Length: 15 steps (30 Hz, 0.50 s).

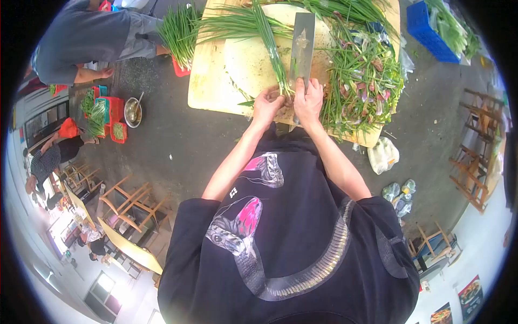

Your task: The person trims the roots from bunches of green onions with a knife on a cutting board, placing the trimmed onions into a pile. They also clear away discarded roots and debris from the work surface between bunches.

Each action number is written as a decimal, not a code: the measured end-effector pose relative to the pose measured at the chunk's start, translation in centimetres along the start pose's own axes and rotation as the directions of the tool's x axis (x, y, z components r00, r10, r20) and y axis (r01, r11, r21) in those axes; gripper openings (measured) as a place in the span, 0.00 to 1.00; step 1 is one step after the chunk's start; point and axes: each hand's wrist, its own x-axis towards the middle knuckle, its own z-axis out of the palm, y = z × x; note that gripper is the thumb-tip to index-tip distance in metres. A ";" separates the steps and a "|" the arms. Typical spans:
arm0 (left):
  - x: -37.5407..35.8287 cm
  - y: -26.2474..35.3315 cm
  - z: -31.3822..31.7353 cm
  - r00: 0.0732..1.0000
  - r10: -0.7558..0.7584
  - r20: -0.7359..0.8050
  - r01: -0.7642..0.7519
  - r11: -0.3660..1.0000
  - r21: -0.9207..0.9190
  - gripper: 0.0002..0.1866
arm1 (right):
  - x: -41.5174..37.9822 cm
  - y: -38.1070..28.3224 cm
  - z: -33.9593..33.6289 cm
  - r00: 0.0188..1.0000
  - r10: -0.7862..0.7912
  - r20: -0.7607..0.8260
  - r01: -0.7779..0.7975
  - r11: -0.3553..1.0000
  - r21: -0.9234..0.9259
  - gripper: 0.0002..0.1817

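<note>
My left hand (267, 106) is closed around the lower ends of a bunch of green onions (271, 51), whose leaves stretch away toward the far side of the board. Close beside it, my right hand (308, 101) grips a cleaver (302, 46), its broad blade pointing away from me. Both hands are at the near edge of a round pale cutting board (243, 65), which lies on a yellowish table (202, 92). To the right of the cleaver spreads a heap of green onion trimmings (367, 81). More green onions (345, 8) lie along the far side.
Left of the table, upright green onions (181, 35) stand in a red basket (181, 67). A blue crate (431, 32) of greens is at far right. Red baskets (113, 110) and a metal bowl (133, 112) sit on the floor. Another person (91, 43) stands at upper left.
</note>
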 end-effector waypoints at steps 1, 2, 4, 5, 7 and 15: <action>-0.1 -0.1 0.1 0.999 0.039 -0.023 -0.038 0.998 0.057 0.28 | 0.3 -0.1 -0.3 1.000 -0.025 -0.007 0.025 1.000 0.000 0.14; -0.1 -0.2 0.1 0.996 0.081 -0.041 -0.076 0.990 0.116 0.27 | 0.5 -0.1 -0.5 0.999 -0.051 -0.017 0.051 0.999 0.000 0.15; 1.6 1.2 0.8 0.976 0.170 -0.136 -0.119 0.939 0.321 0.25 | 1.9 0.2 0.0 0.997 -0.077 -0.009 0.078 0.997 0.020 0.14; 1.3 1.6 1.0 0.963 0.200 -0.183 -0.107 0.900 0.422 0.24 | 1.5 0.3 0.0 0.997 -0.072 0.008 0.072 0.997 0.029 0.14; 0.7 1.4 0.7 0.964 0.194 -0.183 -0.086 0.877 0.473 0.21 | -0.4 -0.3 0.2 0.999 0.034 0.036 -0.038 0.993 0.111 0.14; 3.0 2.5 0.3 0.963 0.178 -0.202 -0.082 0.908 0.411 0.24 | 5.1 -0.2 1.6 0.998 -0.053 0.025 0.049 0.988 0.149 0.15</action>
